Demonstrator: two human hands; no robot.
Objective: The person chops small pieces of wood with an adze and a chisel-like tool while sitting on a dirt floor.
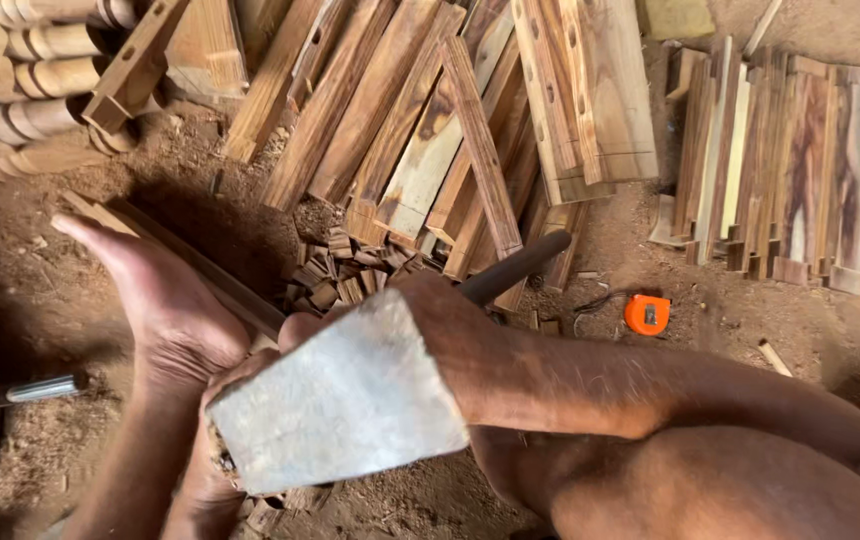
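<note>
The left hand (165,300) is open flat against a long thin brown wooden strip (190,262), whose long axis runs from upper left to lower right. Just to its right, the right hand (450,330) grips a broad grey metal hatchet (340,400) above the strip's lower end.

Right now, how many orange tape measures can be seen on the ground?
1: the orange tape measure lies on the dirt floor, right of the axe handle. Others may be hidden under wood.
</note>
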